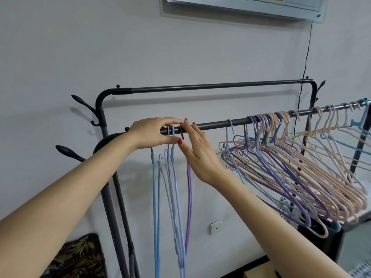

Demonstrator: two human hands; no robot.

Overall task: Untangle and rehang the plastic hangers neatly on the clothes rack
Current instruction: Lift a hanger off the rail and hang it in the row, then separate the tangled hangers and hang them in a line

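Grey wall behind rack (210,125). Left hand (152,132) pinches hooks of sorted hangers (172,177) at rail's left end; right hand (197,153) beside it, fingers straight, touching rail. Tangle (291,167) hangs further right. Judged: spacing rehung ones; next, free one from tangle. No legible writing.

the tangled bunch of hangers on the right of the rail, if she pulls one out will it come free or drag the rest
Likely drags others: the tangled hangers overlap and interlock at slanted angles. They look thin and light, so they would probably swing and slide along the smooth rail. The sorted hangers by her hands hang straight and separate.
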